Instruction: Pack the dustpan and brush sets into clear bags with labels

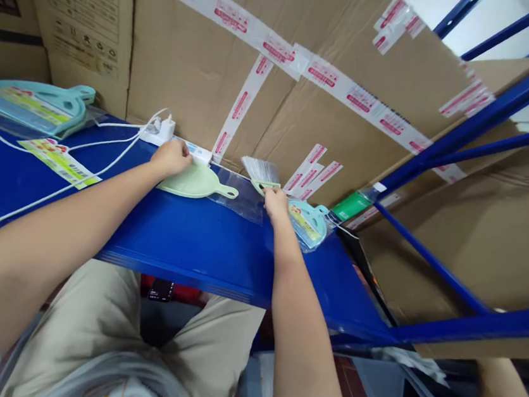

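A pale green dustpan [194, 181] lies on the blue shelf with its looped handle pointing right. My left hand [172, 157] is at its far left edge, fingers bent and closed on the rim; the fingertips are partly hidden. My right hand [275, 201] grips a small hand brush [260, 171] by its green part, with the pale bristles fanned up and away from me. Between the two hands, a clear plastic bag [245, 201] rests flat on the shelf. Just right of my right hand is a light blue dustpan [310, 223] in clear packaging.
Blue packaged dustpans [31, 102] lie at the far left, near a loose printed card [61, 159]. White cables run from a power strip [198, 151] behind the green dustpan. A green-labelled bottle [354, 203] leans at the right. Taped cardboard [188, 69] walls the back; blue metal bars [431, 243] cross the right.
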The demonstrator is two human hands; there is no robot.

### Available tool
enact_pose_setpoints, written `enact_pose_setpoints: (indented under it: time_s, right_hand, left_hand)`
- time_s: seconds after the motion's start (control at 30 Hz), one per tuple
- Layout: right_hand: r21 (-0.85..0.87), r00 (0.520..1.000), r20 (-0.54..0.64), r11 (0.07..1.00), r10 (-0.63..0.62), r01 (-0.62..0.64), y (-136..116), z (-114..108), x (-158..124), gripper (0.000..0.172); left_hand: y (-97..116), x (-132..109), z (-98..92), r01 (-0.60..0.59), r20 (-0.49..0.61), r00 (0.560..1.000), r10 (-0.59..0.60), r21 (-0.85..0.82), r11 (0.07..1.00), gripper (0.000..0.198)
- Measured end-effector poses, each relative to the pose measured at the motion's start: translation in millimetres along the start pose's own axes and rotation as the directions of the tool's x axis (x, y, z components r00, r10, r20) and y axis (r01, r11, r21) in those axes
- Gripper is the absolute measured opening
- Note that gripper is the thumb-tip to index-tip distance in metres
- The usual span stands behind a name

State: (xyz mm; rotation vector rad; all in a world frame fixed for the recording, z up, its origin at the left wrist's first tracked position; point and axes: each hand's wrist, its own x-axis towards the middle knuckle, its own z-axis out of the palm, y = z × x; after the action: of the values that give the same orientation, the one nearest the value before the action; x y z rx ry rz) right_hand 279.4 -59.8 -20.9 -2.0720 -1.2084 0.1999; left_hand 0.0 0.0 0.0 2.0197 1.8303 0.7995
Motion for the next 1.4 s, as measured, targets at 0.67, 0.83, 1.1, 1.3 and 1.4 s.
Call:
enact_pose_setpoints:
  time_s: [0.67, 0.83, 1.1, 1.3, 1.4]
  right_hand:
    - [-0.345, 0.985, 0.158, 0.931, -0.071, 0.123, -30.7, 6.4, -27.8, 0.05]
    - [-0.424, 0.982, 0.159, 0.891, -0.1, 0.16, -30.6, 2.8, -33.0, 0.045]
    - [-0.461, 0.985, 0.152, 0.875, -0.088, 0.149, -33.5, -5.3, -38.6, 0.055]
    - [-0.463, 0.975, 0.187, 0.864, -0.12, 0.195, -29.3, -6.7, -34.5, 0.051]
    - [-0.425, 0.963, 0.215, 0.872, -0.162, 0.242, -22.5, -6.1, -29.2, 0.047]
  left_hand:
    - [2.8, -0.8, 0.5, -0.015, 0.052, 0.999, 0.013, 0.035, 0.999, 0.026]
    - [4.4, -2.4, -0.1, -0.015, 0.05, 0.999, 0.014, 0.023, 1.0, 0.025]
    - [1.1, -3.7, 2.3, -0.047, 0.048, 0.998, 0.044, 0.063, 0.997, 0.025]
    - [34.0, -28.1, -31.3, -0.214, -0.008, 0.977, 0.214, -0.119, 0.97, 0.025]
    - [37.6, -30.4, -75.1, -0.266, -0.022, 0.963, 0.267, -0.209, 0.941, 0.03]
